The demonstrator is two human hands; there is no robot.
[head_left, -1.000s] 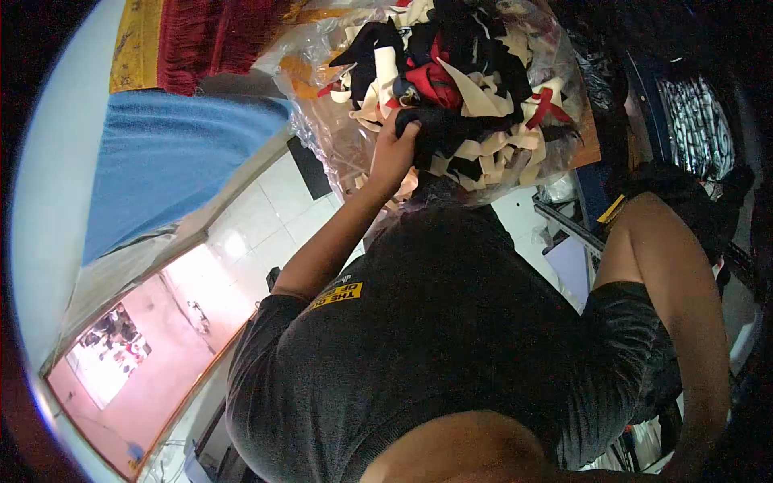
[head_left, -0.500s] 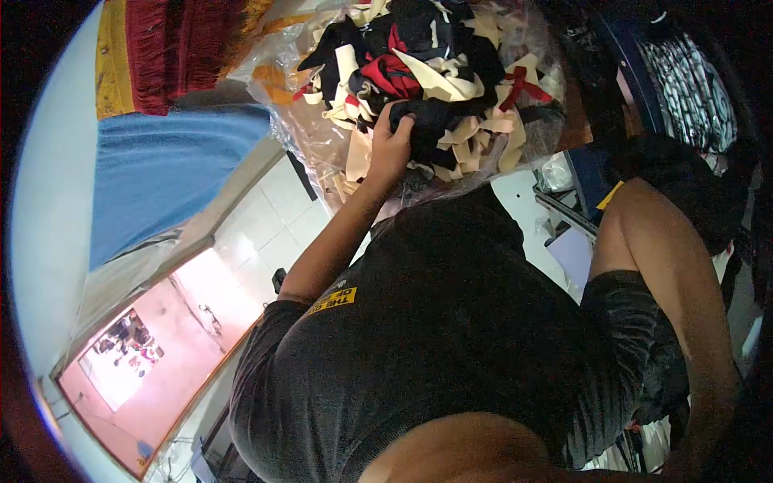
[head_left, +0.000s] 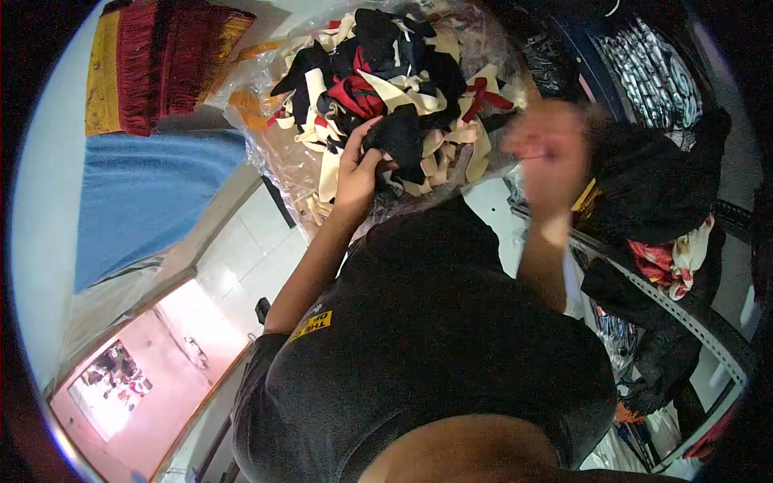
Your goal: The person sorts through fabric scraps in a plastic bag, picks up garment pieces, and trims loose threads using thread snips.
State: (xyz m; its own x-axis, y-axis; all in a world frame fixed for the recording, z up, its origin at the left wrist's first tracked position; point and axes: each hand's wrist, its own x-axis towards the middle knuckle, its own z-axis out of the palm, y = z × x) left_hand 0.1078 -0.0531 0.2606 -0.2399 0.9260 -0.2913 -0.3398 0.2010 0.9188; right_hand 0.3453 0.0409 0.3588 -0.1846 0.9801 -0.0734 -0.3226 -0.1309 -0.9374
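My left hand (head_left: 358, 165) is closed on a piece of black cloth (head_left: 400, 141), with the thumb and fingers curled over its edge. That cloth lies at the near side of a heap of fabric scraps (head_left: 332, 165) in cream, black and red. The heap sits in a clear plastic bag (head_left: 278, 173) spread around it. Off to the right of the bag, my right hand (head_left: 551, 153) is raised and smeared by motion, so its fingers cannot be made out.
Shelving with a perforated metal rail (head_left: 676, 310) stands at the right, with black cloth (head_left: 644, 193) on it. Silvery plastic-wrapped packs (head_left: 652, 72) are stacked behind. On the left hang a blue cloth (head_left: 153, 193) and a fringed maroon cloth (head_left: 149, 68).
My right arm has swung in from the far right, bringing the hand beside the plastic bag. My left hand keeps its hold on the black cloth, which is now more spread out. The view has shifted.
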